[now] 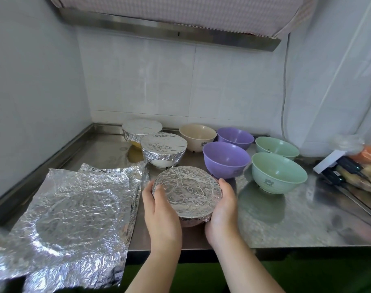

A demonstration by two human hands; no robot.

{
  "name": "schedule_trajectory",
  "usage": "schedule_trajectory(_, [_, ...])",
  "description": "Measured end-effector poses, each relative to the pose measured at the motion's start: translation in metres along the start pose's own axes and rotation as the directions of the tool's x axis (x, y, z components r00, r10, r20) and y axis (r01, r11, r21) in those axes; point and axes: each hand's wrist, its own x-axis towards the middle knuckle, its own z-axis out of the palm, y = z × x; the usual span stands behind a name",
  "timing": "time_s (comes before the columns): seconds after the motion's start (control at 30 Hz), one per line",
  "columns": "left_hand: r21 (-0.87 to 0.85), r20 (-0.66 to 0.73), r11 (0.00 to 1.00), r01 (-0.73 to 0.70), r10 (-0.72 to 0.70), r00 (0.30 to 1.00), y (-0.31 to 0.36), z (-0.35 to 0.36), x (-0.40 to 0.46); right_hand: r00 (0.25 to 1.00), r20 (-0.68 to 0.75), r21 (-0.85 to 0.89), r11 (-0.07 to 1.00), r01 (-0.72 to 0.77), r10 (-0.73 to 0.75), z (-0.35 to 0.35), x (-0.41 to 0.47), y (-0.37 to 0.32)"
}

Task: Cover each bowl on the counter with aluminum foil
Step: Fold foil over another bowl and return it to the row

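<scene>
Foil sheets (74, 208) lie crinkled at the counter's (307, 218) left, long edges running away from me, and just right of them I see my left hand (161, 216) and right hand (222, 210) cupped round the upright foil-covered bowl (186, 191) near the front edge, five uncovered bowls beyond.

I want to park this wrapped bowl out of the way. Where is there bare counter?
Bare steel lies at the front right, below the nearest green bowl and right of the right hand. A smaller patch sits back left, between the foil sheets and the rear foil-covered bowl. The middle back is crowded with bowls.
</scene>
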Motion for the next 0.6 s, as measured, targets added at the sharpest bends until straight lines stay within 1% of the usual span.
schedule_trajectory(0.1, [0.034, 0.019, 0.999, 0.001, -0.002, 1.000, 0.001, -0.002, 0.001, 1.000, -0.004, -0.043, 0.999, -0.006, 0.005, -0.006, 0.005, 0.002])
schedule_trajectory(0.17, [0.046, 0.030, 0.999, -0.011, 0.010, 1.000, 0.002, -0.006, 0.002, 1.000, 0.028, -0.100, 0.995, 0.008, -0.005, -0.009, 0.005, -0.001])
schedule_trajectory(0.27, [0.075, 0.050, 0.996, -0.053, 0.050, 0.998, 0.005, -0.010, 0.004, 0.994, 0.075, -0.170, 0.981, 0.089, -0.077, -0.011, 0.011, -0.014])
schedule_trajectory(0.33, [0.103, 0.068, 0.991, -0.087, 0.080, 0.994, 0.007, -0.012, 0.006, 0.985, 0.114, -0.261, 0.953, 0.156, -0.130, -0.009, 0.020, -0.023])
schedule_trajectory(0.4, [0.131, 0.097, 0.985, -0.109, 0.097, 0.991, 0.008, -0.012, 0.009, 0.981, 0.169, -0.349, 0.926, 0.145, -0.090, -0.006, 0.028, -0.030])
schedule_trajectory(0.5, [0.153, 0.125, 0.981, -0.121, 0.103, 0.987, 0.010, -0.012, 0.011, 0.953, 0.302, -0.493, 0.850, 0.186, -0.033, -0.002, 0.028, -0.041])
schedule_trajectory(0.6, [0.199, 0.133, 0.960, -0.195, 0.171, 0.976, 0.014, -0.014, 0.017, 0.914, 0.404, -0.606, 0.734, 0.305, -0.047, 0.002, 0.031, -0.055])
